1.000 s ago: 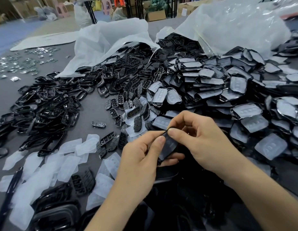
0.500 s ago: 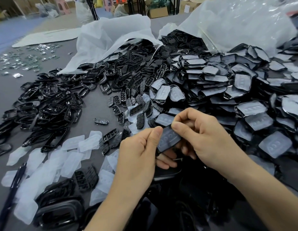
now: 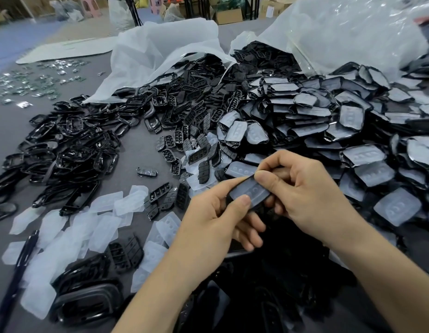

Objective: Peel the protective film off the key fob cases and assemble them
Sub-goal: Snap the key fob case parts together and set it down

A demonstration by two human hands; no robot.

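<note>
Key fob case (image 3: 247, 194) is held between both hands. The left hand (image 3: 216, 227) pinches its near end and the right hand (image 3: 304, 188) pinches its far corner. It looks light, stiff and glossy, so probably slippery. The thin film (image 3: 256, 189) should lift best from a corner.

— Which colours are noted?
— The table (image 3: 134, 152) is seen as grey, the cases (image 3: 71, 147) as glossy black.
— And the films (image 3: 106, 201)?
— Milky white, marked with faint round dots; the bags (image 3: 160, 51) are plain white.
</note>
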